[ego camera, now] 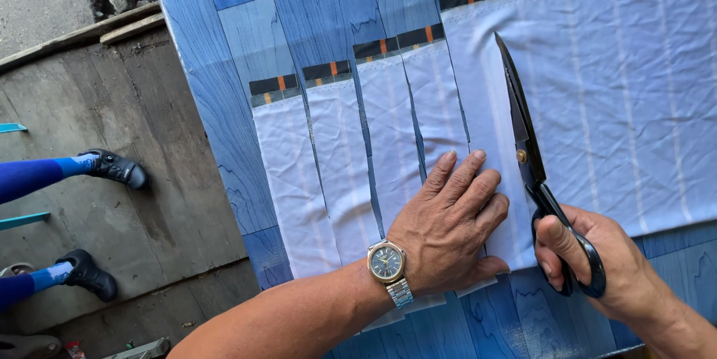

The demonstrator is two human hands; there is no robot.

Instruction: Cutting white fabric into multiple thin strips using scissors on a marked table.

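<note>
A white cloth with a black and orange border lies on a blue wood-patterned table. Its left part is cut into several long strips. My left hand, with a wristwatch on the wrist, presses flat on the cloth beside the cut line, fingers spread. My right hand grips the black handles of large black scissors. The blades lie closed on the cloth and point away from me, just right of my left hand.
Left of the table is a worn wooden floor. Blue chair or stool legs with black feet stand there. Rubble and concrete show at the top left corner.
</note>
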